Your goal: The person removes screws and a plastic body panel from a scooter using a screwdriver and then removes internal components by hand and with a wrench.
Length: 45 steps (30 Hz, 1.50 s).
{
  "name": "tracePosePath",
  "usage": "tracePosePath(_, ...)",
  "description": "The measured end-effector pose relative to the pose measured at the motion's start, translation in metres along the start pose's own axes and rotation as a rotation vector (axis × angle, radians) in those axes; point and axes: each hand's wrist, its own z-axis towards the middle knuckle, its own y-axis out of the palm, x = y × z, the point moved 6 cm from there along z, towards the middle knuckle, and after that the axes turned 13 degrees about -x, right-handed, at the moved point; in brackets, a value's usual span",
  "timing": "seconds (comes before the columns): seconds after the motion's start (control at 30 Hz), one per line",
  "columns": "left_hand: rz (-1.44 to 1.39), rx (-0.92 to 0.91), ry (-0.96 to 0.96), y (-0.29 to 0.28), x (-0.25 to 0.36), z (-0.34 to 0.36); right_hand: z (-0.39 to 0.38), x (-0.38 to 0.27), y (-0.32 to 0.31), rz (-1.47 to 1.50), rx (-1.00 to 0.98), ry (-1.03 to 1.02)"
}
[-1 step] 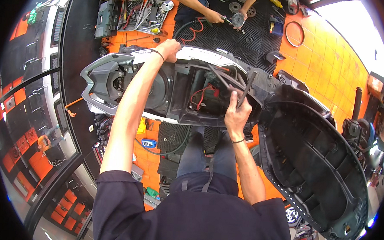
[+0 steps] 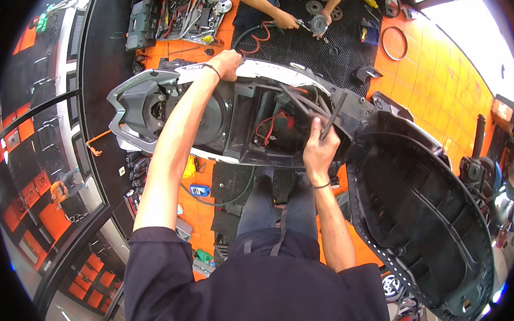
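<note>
A scooter with a white side panel [image 2: 272, 72] lies across the view, its open storage bay [image 2: 269, 152] showing red wires [image 2: 264, 129] inside. On the panel's far edge my left hand [image 2: 228, 64] is closed, fingers curled over the rim. Above the bay's right end, my right hand [image 2: 320, 149] is closed around a bundle of long dark strips [image 2: 300, 99]. Some strips run up and left over the bay; one end [image 2: 334, 115] stands up from the fist. Whether they are rubber strips or cables I cannot tell. The opened seat [image 2: 421, 213] hangs to the right.
Across the scooter, a co-worker's hands [image 2: 289, 21] hold a tool and a round metal part [image 2: 319, 25] over a black mat [image 2: 347, 61]. An open toolbox [image 2: 188, 20] lies far left. A dark ring [image 2: 394, 43] rests on orange tiles. A glass partition [image 2: 51, 151] stands left.
My right hand has shifted slightly up and to the right with the dark strips. My left hand stays on the panel edge.
</note>
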Motion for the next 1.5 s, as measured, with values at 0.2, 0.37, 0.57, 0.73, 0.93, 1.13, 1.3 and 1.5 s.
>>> tracePosePath(0.2,-0.017,-0.015,-0.01,-0.003,0.003,0.002,0.009,0.019,-0.002,0.602,0.142,0.566)
tracePosePath(0.37,0.015,-0.022,-0.02,-0.002,0.004,-0.002,-0.014,0.023,0.003,0.33,0.01,0.377)
tracePosePath(0.57,-0.024,0.013,-0.033,-0.003,0.007,-0.002,0.013,-0.015,0.024,-0.042,-0.052,0.192)
tracePosePath(0.73,-0.082,0.07,-0.026,0.0,0.004,0.002,0.048,-0.016,0.034,0.006,-0.055,0.295)
tracePosePath(0.93,-0.286,0.039,0.096,-0.048,0.033,-0.003,0.053,-0.048,0.014,-0.471,-0.006,0.224)
tracePosePath(1.13,-2.11,0.124,0.667,-0.149,0.192,-0.015,0.056,-0.038,0.006,-0.609,0.04,0.105)
tracePosePath(1.3,-2.094,0.396,0.06,-0.149,0.196,0.002,0.063,-0.035,0.005,-0.607,-0.124,0.095)
tracePosePath(1.5,-2.439,0.597,0.062,-0.141,0.184,-0.005,0.066,-0.04,0.01,-0.735,-0.24,-0.301)
